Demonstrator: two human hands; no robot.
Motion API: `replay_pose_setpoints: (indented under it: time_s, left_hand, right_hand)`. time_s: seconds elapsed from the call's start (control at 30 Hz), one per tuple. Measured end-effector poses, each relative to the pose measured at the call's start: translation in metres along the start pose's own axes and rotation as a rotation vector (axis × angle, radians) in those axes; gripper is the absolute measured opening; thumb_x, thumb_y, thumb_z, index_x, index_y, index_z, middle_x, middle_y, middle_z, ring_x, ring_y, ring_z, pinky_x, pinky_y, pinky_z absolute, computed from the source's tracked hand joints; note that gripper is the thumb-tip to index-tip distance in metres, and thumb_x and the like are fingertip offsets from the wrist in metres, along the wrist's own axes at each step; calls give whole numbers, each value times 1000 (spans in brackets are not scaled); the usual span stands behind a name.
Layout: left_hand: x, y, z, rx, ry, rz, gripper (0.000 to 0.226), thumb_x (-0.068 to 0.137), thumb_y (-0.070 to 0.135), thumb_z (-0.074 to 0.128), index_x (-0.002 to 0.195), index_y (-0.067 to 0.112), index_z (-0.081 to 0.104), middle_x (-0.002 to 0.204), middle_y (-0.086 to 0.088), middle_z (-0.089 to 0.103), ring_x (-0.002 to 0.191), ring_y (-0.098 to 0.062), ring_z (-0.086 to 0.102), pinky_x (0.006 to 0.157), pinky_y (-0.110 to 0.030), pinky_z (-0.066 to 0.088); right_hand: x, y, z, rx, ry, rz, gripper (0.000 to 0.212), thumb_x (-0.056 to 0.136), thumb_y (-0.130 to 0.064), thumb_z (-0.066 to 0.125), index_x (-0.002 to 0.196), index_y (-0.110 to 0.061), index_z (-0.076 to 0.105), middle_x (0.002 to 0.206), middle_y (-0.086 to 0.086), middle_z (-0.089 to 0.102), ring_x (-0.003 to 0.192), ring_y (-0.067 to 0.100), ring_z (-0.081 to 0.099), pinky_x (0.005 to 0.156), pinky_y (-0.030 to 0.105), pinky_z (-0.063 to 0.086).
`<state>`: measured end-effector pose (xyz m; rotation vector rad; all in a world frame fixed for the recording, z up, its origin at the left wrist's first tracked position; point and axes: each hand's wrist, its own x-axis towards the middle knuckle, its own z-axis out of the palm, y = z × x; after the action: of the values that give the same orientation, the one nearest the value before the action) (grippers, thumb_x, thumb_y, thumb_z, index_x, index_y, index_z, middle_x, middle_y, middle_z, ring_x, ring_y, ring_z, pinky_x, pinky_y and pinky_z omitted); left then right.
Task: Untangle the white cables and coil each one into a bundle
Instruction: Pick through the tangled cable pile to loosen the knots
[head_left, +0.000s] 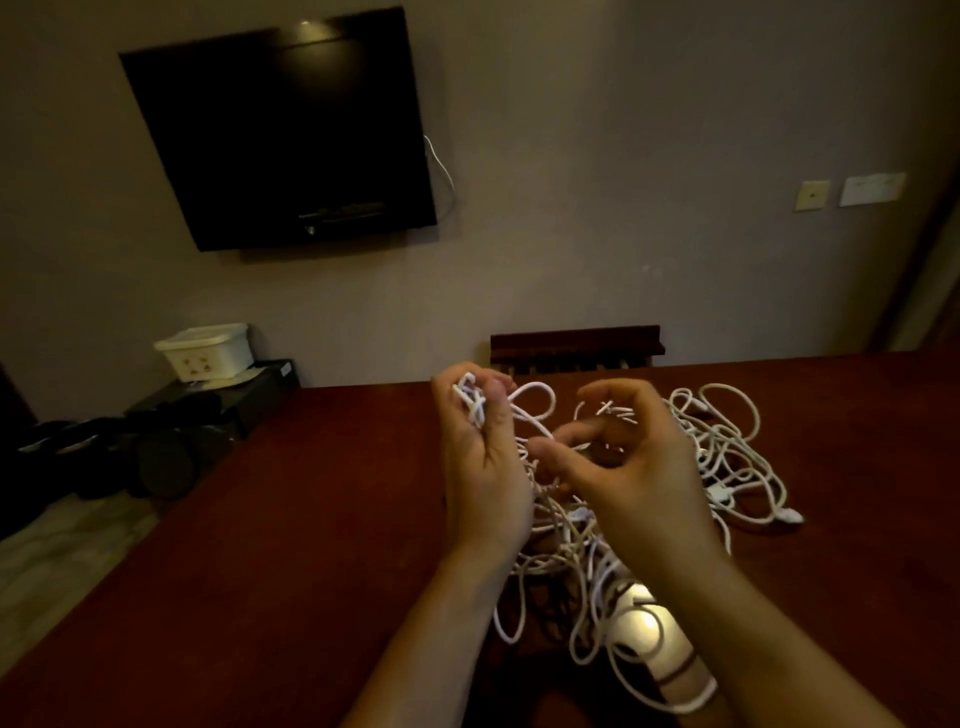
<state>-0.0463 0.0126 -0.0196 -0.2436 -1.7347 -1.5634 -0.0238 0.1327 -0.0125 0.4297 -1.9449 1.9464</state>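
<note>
White cables (727, 457): tangled heap on dark red tabletop (311, 519), partly lifted | left hand (483, 457): fingers curled, gripping bunched strands | right hand (639, 467): curled, pinching a strand

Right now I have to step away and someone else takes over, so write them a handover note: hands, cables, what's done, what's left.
Left hand: raised, gripping a small bunch of white cable loops.
Right hand: raised, fingers curled, pinching a strand.
White cables: one tangled heap on the red table, trailing up into both hands.
Done: no coiled bundle in sight.
Left: separate every cable, coil each.
</note>
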Motion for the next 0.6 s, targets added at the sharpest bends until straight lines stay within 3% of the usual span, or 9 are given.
replay_pose_setpoints:
  time_s: [0.1,0.17,0.23,0.33,0.5,0.57,0.6]
  left_hand:
    - [1,-6,-3,89,-23,50,9,111,32,44,107,29,51,102,11,61,96,-5,61,78,-13,47]
    - [2,-10,-7,193,-135,119,8,109,36,47,109,36,55,107,9,62,102,-11,62,80,-23,52]
    - [3,-11,-10,224,-272,133,11,109,35,49,114,40,58,115,6,63,110,-12,63,84,-23,54]
    - [4,-4,-13,91,-420,-11,23,106,42,46,123,37,61,114,7,69,108,-10,69,83,-22,58]
    - [12,6,-15,-243,-354,-381,33,110,33,45,114,10,68,84,-12,71,70,-21,67,61,-29,55]
    - [14,8,-16,-368,-340,-523,43,110,38,40,108,9,72,94,-17,74,76,-24,70,68,-35,58]
    - [15,8,-16,-401,-345,-552,48,111,39,36,109,8,73,104,-16,76,87,-27,74,79,-40,60]
  right_hand:
    - [2,5,-4,-113,42,-75,32,84,-17,83,109,-26,65,88,-7,74,73,12,76,61,26,61]
    - [2,9,-8,-213,71,-139,18,87,-20,80,99,-31,72,86,-13,74,75,7,75,63,24,61]
    - [2,12,-10,-266,102,-186,18,89,-19,77,100,-33,74,87,-15,73,78,4,73,66,21,60]
    - [4,18,-13,-285,147,-203,17,92,-14,75,105,-25,74,94,-13,70,83,6,70,67,20,58]
    - [7,24,-14,-355,166,-236,23,95,-9,72,112,-24,74,103,-12,66,89,5,66,70,17,56]
    - [7,25,-13,-355,141,-229,25,96,-8,70,114,-25,73,102,-13,63,87,4,63,69,13,52]
    - [7,25,-12,-360,133,-228,26,96,-7,70,114,-26,73,101,-14,61,87,3,62,69,12,51]
